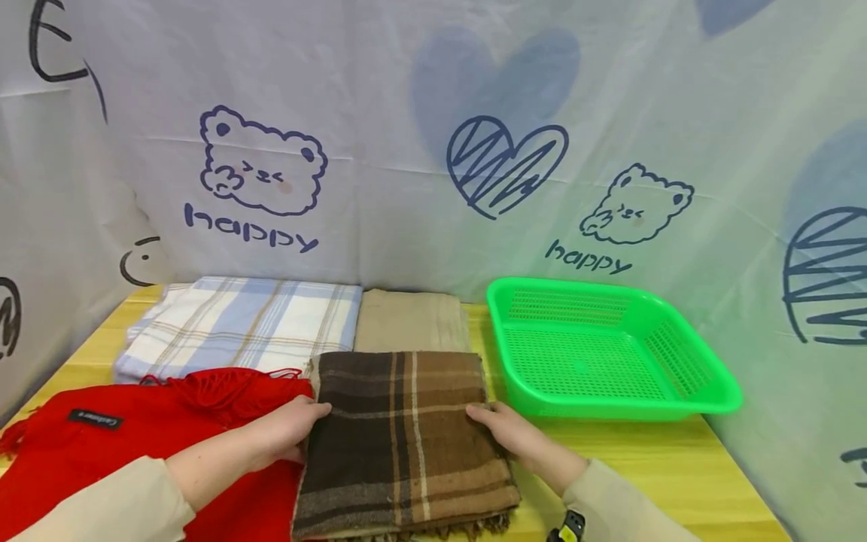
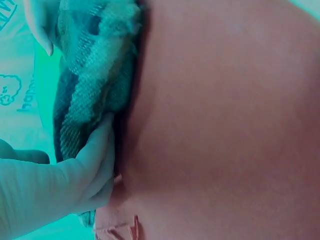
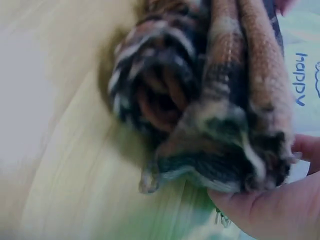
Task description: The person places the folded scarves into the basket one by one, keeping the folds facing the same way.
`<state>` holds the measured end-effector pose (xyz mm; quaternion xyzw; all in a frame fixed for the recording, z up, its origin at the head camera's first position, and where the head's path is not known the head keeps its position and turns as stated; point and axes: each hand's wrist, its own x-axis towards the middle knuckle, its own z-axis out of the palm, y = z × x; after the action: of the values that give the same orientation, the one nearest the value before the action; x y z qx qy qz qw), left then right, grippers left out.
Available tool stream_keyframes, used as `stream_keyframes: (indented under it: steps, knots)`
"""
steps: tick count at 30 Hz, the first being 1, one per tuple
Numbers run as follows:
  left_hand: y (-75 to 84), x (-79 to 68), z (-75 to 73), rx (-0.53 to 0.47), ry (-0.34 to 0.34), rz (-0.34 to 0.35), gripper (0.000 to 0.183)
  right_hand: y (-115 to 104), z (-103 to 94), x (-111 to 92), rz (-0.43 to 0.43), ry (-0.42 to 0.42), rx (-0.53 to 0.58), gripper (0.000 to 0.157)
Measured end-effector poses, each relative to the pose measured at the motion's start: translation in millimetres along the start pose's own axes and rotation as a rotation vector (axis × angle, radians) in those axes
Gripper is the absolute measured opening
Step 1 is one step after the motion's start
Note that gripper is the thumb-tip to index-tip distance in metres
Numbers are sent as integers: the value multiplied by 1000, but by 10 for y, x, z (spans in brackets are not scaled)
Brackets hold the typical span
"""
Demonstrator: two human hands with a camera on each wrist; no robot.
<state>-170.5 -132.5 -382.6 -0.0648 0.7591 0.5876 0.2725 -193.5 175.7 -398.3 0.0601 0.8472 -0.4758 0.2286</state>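
Brown plaid cloth (image 1: 406, 436), folded flat into a thick pad, lies between the two hands, near side of the tabletop (image 1: 643, 467). Left hand (image 1: 291, 425) pinches its left edge, right hand (image 1: 508, 429) pinches its right edge; in the head view both thumbs are on top and the other fingers go under or behind the edge, mostly hidden. Right wrist view backs this up: thumb and a finger sandwich the stacked layers, with a looser fold hanging beside them. Whether the pad's underside is fully off the tabletop, cannot tell.

Key relation, as judged: cloth lies directly inward from each hand's fingers, to the right of the left and to the left of the right, so neither hand is clearly nearer. Long axis looks to run near-to-far, away from the person, with the hands across it; foreshortening makes this a best guess. Grip sits beyond the pad's middle, toward the far edge; fringe (image 1: 497, 523) shows along the near edge.

Around it: green basket (image 1: 609, 406) to the right and a bit farther off, right hand nearer to it. Red scarf (image 1: 81, 452) just left, spread beneath the left forearm. Beige cloth (image 1: 412, 320) lies directly past the far edge, blue-and-white plaid cloth (image 1: 244, 324) beyond the red scarf.
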Motion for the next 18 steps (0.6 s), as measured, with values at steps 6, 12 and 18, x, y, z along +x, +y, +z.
stream_keyframes:
  steps: [6,12,18]
  knots:
    - [32,-15,102,-43,-12,-17,56,-16,31,-33,-39,1,96,57]
    - [66,-74,148,-145,-53,33,57,-69,48,-125,-197,102,-6,49]
    - [154,-125,94,-120,-26,100,59,-214,-20,-245,-246,143,-127,51]
